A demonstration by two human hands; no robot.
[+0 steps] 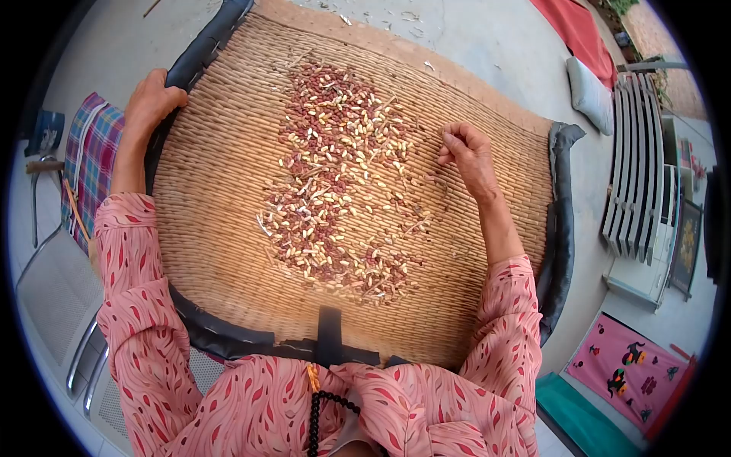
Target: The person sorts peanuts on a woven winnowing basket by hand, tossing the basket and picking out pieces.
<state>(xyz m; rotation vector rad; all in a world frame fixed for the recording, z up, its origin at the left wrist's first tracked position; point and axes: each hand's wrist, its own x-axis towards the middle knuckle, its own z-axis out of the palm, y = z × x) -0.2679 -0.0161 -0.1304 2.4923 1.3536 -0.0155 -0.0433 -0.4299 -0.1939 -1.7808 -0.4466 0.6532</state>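
Observation:
A large woven tray with black-wrapped edges lies across the front of my body. Red and pale yellow beans, mixed with bits of dry stalk and husk, are spread down its middle. At the tray's upper left edge, my left hand is wrapped round the black rim. My right hand is over the woven surface, to the right of the beans, with thumb and fingertips pinched together. Whatever is between those fingertips, if anything, is too small to name.
Metal chairs stand at the left, near a plaid cloth. At the right are a pale cushion, stacked grey slatted pieces and a pink patterned mat. Husk bits lie on the floor beyond the tray.

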